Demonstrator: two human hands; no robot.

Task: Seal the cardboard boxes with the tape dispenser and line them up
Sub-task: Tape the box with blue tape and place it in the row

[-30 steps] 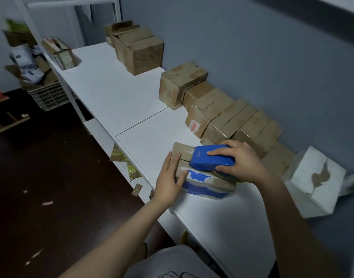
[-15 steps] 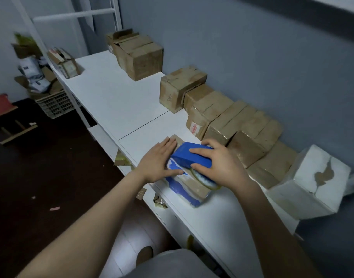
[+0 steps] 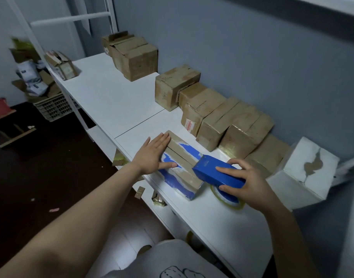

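Blue-patched brown cardboard box (image 3: 181, 167) lies on the white table (image 3: 111, 101), seam running 10 to 4 o'clock — left hand (image 3: 152, 155) presses its 10 o'clock end, fingers (image 3: 162, 139) straight; right hand (image 3: 246, 181) grips the blue plastic tape dispenser (image 3: 214, 173) at 4 o'clock.

Open table (image 3: 111, 101) lies left; a row of boxes (image 3: 222, 125) blocks the wall side.

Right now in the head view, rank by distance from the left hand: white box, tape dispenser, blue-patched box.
1. Blue-patched box: under the left hand, touching it.
2. Tape dispenser: to the right of that hand, gripped by the right hand.
3. White box: far right, by the wall.
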